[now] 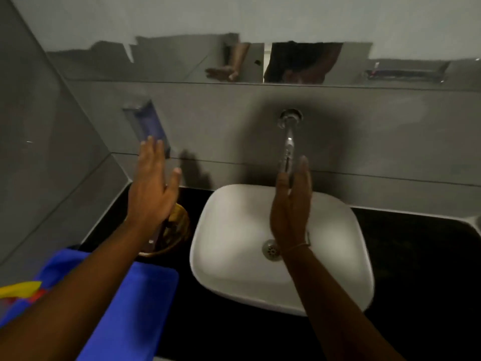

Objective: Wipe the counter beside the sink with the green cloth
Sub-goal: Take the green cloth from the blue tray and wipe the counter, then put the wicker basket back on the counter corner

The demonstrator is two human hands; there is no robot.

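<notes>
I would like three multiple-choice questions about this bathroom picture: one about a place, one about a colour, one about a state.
1. Where is the right hand?
A. over the white basin
B. on the blue container
C. on the mirror

2. What colour is the counter beside the basin?
A. white
B. black
C. green

3. What state are both hands in?
A. both open, holding nothing
B. both closed on a cloth
C. one gripping the tap

Answers: 1 A, it hangs above the bowl under the tap. 2 B, the surface is dark black. 3 A, the left hand and right hand show spread fingers.
</notes>
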